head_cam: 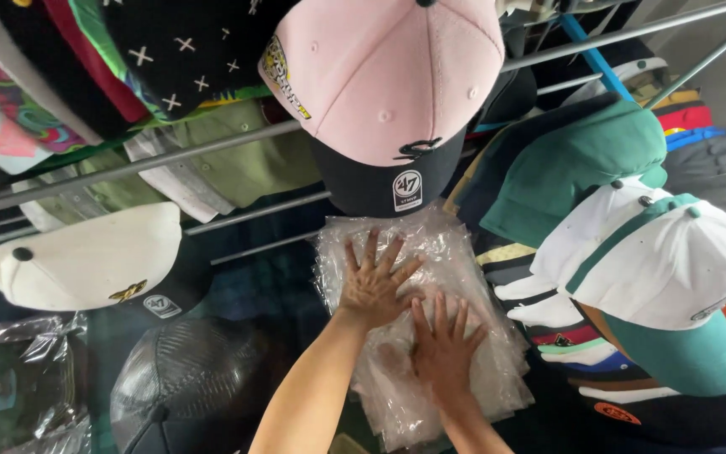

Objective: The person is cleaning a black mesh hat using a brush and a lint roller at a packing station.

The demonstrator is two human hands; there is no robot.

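A stack of clear, crinkled plastic bags [451, 252] lies in the middle of the view among caps. My left hand [374, 282] rests flat on its upper part, fingers spread. My right hand [443, 343] presses flat on the lower part, just below and right of the left hand. Neither hand grips anything. Just above the bags hangs a pink cap with a black brim [388, 92].
A white cap [86, 256] hangs at left with a dark mesh cap [186, 378] below it. A green cap [586, 160] and a white-and-green cap [665, 269] sit at right over a stack of caps [581, 353]. Metal rack bars [170, 160] cross behind. Folded clothes lie top left.
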